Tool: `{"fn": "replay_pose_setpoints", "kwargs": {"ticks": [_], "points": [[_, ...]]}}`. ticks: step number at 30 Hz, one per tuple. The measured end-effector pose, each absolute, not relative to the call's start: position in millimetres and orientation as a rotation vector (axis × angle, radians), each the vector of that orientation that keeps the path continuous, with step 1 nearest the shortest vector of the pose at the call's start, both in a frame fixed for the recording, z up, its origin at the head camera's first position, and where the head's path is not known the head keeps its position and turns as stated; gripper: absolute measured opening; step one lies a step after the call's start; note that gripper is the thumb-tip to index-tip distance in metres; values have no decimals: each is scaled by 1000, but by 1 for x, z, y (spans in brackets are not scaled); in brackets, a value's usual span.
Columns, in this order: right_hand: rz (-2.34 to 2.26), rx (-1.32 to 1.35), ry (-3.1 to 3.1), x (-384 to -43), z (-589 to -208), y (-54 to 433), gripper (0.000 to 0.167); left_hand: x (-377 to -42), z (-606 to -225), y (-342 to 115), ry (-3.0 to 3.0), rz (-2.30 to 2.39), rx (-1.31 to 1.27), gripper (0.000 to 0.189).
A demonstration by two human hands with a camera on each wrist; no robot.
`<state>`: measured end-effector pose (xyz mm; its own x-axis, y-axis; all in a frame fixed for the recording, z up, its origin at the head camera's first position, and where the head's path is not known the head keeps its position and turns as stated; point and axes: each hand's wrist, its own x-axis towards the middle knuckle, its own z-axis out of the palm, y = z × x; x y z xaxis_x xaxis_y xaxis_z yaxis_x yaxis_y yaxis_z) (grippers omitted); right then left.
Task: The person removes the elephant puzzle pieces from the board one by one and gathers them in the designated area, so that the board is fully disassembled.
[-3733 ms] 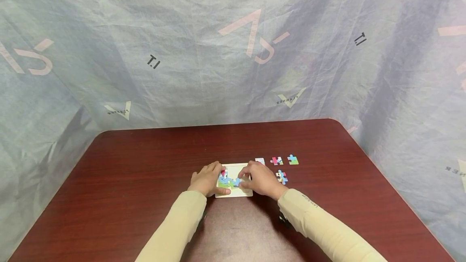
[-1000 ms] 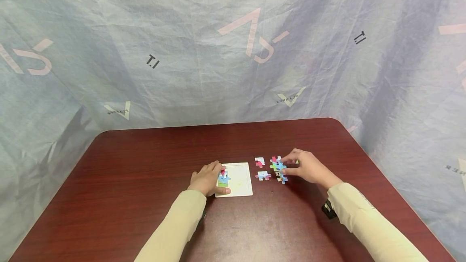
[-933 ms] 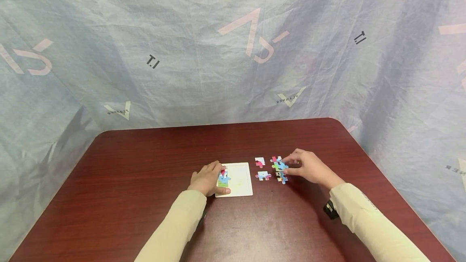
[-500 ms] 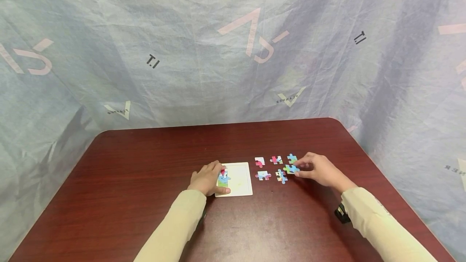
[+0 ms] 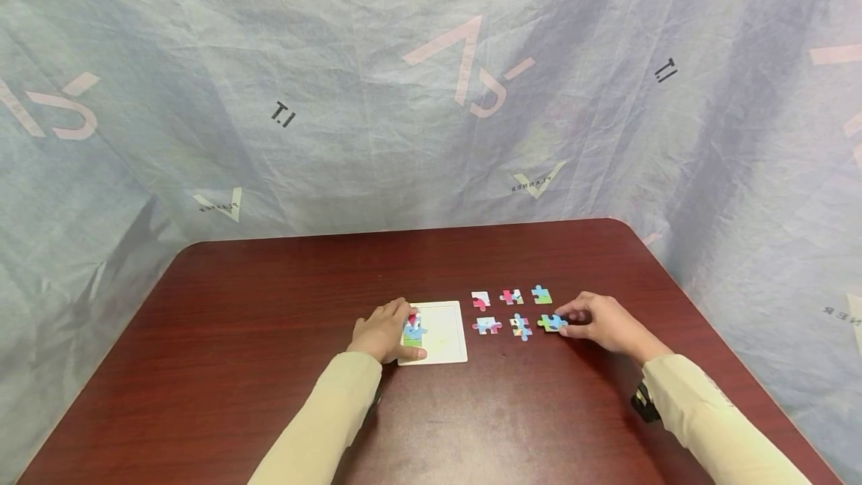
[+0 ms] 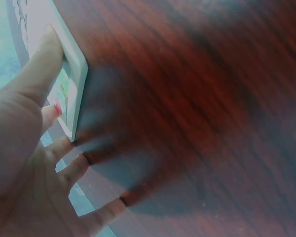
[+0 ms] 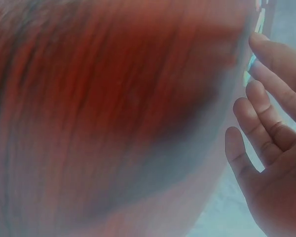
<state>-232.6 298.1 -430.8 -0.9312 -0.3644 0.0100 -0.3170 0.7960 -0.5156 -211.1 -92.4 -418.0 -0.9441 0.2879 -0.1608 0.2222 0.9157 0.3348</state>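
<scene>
A pale square puzzle tray (image 5: 446, 335) lies at mid-table, with joined blue, red and green pieces (image 5: 414, 331) at its left side. My left hand (image 5: 381, 331) rests on the tray's left edge, thumb straight across the near corner. In the left wrist view its index finger touches the tray while the other fingers spread onto the table. My right hand (image 5: 602, 324) pinches a blue and green puzzle piece (image 5: 552, 322) between thumb and index finger, low at the table. The right wrist view catches only slivers of pieces beside the fingertips (image 7: 257, 39).
Loose pieces lie right of the tray: a red and white one (image 5: 481, 299), a red one (image 5: 512, 296), a blue-green one (image 5: 542, 295), a white and pink one (image 5: 487, 325), and a multicoloured one (image 5: 521, 326). A grey cloth (image 5: 377, 96) hangs behind the dark red table (image 5: 303, 275).
My right hand has carried the blue and green piece from the tray rightward over the loose pieces, down to the right end of the near row. My left hand has stayed put.
</scene>
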Motion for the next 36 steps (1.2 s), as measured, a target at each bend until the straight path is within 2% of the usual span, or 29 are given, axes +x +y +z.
{"fn": "replay_pose_setpoints", "kwargs": {"ticks": [22, 36], "points": [[-780, -585, 2942, -234, -432, 296, 25, -211, -418, -93, 2867, 469, 390, 65], [-924, -648, 2946, -232, -419, 268, 24, -212, -418, -94, 2858, 477, 377, 66]]}}
